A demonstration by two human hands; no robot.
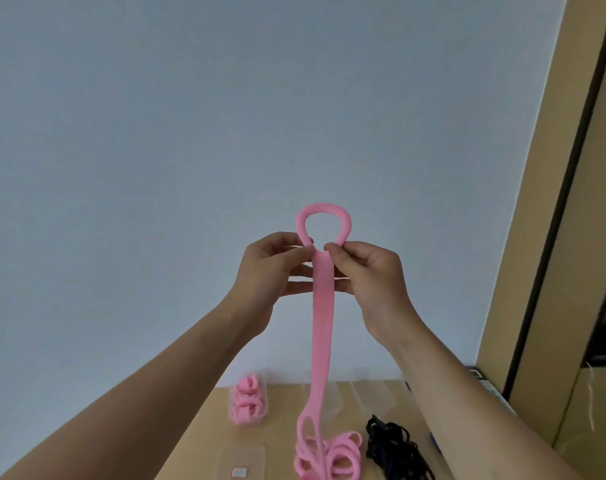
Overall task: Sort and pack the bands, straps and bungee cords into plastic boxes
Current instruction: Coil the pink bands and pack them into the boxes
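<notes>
I hold a long pink band (324, 313) up in front of the wall. My left hand (270, 268) and my right hand (367, 271) pinch it side by side just under a loop at its top. The band hangs straight down to a pile of pink bands (332, 455) on the table. A clear plastic box (247, 400) with pink bands in it stands at the back left of the table. A tangle of black cords (395, 448) lies to the right of the pink pile.
A clear lid (242, 462) with a small label lies flat at the front left of the wooden table (280, 410). Further clear boxes (370, 393), hard to make out, stand along the wall. A tan door frame (550, 237) rises on the right.
</notes>
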